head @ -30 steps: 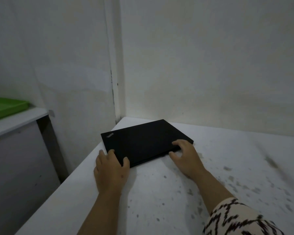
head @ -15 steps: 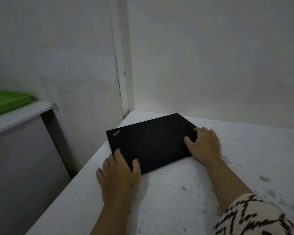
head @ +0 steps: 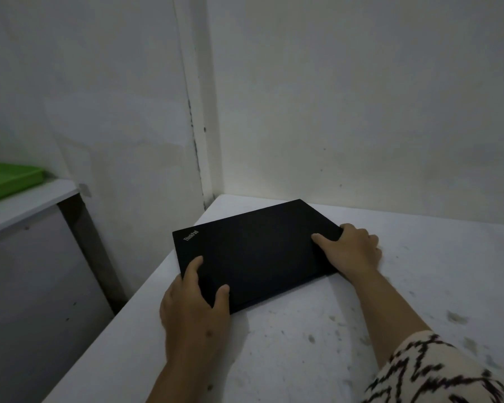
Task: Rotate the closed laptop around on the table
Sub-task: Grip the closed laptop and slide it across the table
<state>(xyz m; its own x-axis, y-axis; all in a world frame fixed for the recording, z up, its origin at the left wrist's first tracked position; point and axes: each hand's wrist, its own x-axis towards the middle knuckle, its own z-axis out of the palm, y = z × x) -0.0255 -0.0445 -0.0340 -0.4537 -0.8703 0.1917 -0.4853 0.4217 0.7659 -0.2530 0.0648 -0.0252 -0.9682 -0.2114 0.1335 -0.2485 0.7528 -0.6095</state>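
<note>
My right fingers (head: 361, 237) hide the right corner of the laptop (head: 256, 251). It lies closed on the tabletop (head: 303, 344) at frame centre. My left hand (head: 192, 309) and right hand (head: 351, 250) each clamp one corner, thumbs on the lid.

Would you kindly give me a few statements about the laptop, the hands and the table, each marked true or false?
1. The laptop is closed. True.
2. Only the left hand touches the laptop. False: the right hand holds its right corner too.
3. The laptop lies near the table's far left corner. True.
4. A red tray sits on the shelf at left. False: the tray is green.
5. The laptop stands upright against the wall. False: it lies flat on the table.
</note>
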